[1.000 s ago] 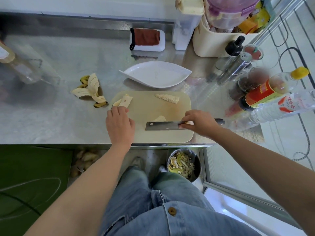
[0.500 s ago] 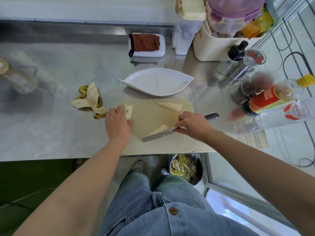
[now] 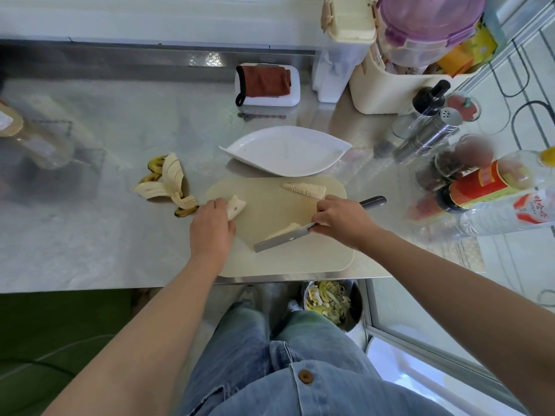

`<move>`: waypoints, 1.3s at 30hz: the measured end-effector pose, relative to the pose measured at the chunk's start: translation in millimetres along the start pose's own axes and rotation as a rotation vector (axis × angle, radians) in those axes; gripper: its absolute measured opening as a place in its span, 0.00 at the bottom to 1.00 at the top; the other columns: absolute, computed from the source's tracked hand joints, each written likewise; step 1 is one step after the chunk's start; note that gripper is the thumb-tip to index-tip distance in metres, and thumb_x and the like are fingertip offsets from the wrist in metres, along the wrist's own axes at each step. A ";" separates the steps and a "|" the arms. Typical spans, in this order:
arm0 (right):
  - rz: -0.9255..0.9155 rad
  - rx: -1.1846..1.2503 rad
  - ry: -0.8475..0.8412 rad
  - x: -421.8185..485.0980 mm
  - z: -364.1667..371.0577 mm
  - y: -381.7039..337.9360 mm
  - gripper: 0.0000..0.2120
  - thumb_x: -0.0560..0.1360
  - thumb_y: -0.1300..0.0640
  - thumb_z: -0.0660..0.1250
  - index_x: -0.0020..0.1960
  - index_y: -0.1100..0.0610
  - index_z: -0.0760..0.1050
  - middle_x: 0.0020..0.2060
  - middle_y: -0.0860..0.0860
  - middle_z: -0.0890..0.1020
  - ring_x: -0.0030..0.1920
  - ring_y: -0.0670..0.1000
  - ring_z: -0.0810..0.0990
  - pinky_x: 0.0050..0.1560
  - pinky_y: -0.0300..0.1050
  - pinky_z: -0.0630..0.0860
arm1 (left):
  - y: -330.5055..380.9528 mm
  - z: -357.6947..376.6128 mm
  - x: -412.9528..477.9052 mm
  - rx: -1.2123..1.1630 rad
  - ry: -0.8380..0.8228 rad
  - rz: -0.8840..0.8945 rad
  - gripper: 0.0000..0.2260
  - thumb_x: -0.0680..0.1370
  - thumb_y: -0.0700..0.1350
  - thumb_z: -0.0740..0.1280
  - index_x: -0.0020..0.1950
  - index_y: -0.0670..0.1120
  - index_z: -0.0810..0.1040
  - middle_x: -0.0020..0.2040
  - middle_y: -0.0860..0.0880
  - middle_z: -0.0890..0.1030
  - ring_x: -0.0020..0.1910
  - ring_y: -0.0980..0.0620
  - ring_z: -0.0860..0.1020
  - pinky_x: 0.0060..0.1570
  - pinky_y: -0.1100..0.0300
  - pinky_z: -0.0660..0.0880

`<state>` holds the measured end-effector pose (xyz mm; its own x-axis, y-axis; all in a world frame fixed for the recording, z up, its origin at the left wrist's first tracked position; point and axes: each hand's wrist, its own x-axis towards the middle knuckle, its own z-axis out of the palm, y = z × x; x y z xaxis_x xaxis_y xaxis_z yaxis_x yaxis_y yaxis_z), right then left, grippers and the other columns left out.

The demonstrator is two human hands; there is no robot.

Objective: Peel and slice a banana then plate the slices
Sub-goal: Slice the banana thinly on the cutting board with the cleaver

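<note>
Banana pieces (image 3: 304, 190) on smooth beige board (image 3: 271, 210)

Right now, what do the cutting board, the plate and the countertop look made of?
Cutting board: likely plastic, matte cream, uniform, no grain. Plate: looks glazed ceramic, glossy white; could be melamine. Countertop: stainless steel, brushed grey with blurred reflections.

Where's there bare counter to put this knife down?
Bare counter lies left of the peel and board, up to the front edge, and behind the plate toward the cloth tray. The board's front strip, below the knife, is free too. The right side is crowded with bottles and shakers.
</note>
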<state>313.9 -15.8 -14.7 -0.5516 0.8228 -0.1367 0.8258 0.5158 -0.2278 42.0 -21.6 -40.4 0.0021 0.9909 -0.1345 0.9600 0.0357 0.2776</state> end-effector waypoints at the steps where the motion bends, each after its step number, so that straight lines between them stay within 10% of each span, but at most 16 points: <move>1: -0.005 -0.003 0.002 0.4 0.0 0.3 0.08 0.71 0.52 0.73 0.40 0.57 0.82 0.35 0.53 0.78 0.39 0.55 0.76 0.29 0.42 0.66 | -0.7 1.5 -2.3 -0.017 0.015 0.005 0.14 0.76 0.42 0.69 0.60 0.42 0.74 0.53 0.43 0.78 0.50 0.45 0.75 0.46 0.53 0.73; 32: -0.010 -0.078 -0.110 -22.7 7.2 -9.3 0.15 0.80 0.45 0.56 0.51 0.53 0.77 0.47 0.48 0.82 0.44 0.54 0.80 0.36 0.43 0.65 | -7.4 15.0 -40.0 -0.019 0.038 0.132 0.12 0.75 0.41 0.67 0.58 0.43 0.73 0.49 0.44 0.76 0.46 0.49 0.72 0.36 0.60 0.67; 39: -0.143 -0.069 -0.051 -17.4 0.0 0.0 0.15 0.78 0.46 0.63 0.49 0.56 0.82 0.53 0.50 0.81 0.41 0.55 0.81 0.34 0.41 0.68 | 1.8 15.0 -17.1 -0.038 0.044 0.039 0.18 0.77 0.46 0.67 0.62 0.38 0.71 0.64 0.40 0.72 0.63 0.42 0.70 0.59 0.51 0.72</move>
<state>323.5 -30.0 -12.3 -0.6681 0.7275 -0.1564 0.7434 0.6436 -0.1821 47.9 -40.4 -51.9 0.0257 0.9964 -0.0808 0.9482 0.0013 0.3176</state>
